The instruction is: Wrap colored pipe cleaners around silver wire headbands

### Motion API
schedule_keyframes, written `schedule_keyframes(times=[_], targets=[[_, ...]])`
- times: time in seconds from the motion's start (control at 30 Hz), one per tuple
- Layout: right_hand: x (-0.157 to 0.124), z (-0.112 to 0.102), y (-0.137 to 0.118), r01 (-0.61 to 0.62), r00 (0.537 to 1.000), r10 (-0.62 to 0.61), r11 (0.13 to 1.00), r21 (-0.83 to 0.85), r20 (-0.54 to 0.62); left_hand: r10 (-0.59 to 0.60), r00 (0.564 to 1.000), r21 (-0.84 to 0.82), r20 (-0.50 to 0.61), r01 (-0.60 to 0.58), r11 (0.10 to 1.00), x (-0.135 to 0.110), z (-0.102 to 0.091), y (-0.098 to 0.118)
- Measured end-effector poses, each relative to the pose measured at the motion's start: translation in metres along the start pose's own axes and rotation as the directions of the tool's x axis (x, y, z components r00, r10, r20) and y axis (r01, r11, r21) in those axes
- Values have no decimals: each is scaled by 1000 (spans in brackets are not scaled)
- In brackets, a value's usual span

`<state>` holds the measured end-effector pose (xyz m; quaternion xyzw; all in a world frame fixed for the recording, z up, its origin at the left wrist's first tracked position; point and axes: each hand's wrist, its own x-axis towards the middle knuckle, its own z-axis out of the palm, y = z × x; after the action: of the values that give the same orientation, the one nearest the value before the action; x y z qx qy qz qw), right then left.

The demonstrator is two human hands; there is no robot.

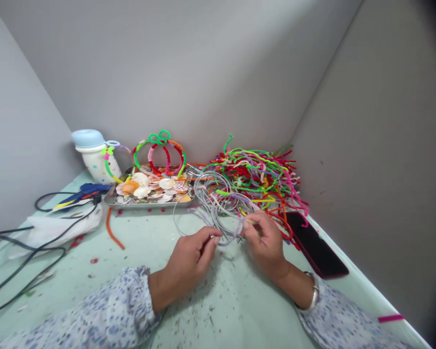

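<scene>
My right hand (264, 240) pinches a pale purple pipe cleaner (233, 238) between thumb and fingers. The purple length curves down from those fingertips toward my left hand (196, 254). Thumb and forefinger of the left hand are pressed together beside its lower bend; what lies between them is too small to make out. A loose coil of grey wire (212, 194) sits just beyond both hands. Over the coil, above the right hand, runs a strip with a bright green end (223, 193) and a purple stretch.
A metal tray (148, 206) of seashells stands behind, with pipe-cleaner hoops (169, 160) propped on it. Right of it lies a heap of colourful pipe cleaners (257, 169). A phone (318, 247) lies at right. Left are a white cup (96, 160), black cable (39, 247) and orange pipe cleaner (113, 230).
</scene>
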<state>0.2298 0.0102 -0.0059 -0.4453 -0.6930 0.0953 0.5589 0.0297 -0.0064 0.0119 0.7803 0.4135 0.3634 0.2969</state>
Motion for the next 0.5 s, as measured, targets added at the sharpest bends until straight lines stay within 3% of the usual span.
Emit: schedule_keyframes(times=[0.13,0.23,0.37,0.5], targets=[[0,1,-9,154,980,-151,988,-17,132,8,998,-45,-57,-10,999,5,1,0],[-2,2,-11,199,967,-191,979,-32,169,-60,998,-199,-6,57,978,7,2,4],[-4,3,-9,237,954,-221,970,-59,202,-265,955,-466,134,297,834,10,6,4],[-5,4,-8,274,940,-257,960,-52,224,-341,914,-586,220,403,702,12,8,-2]])
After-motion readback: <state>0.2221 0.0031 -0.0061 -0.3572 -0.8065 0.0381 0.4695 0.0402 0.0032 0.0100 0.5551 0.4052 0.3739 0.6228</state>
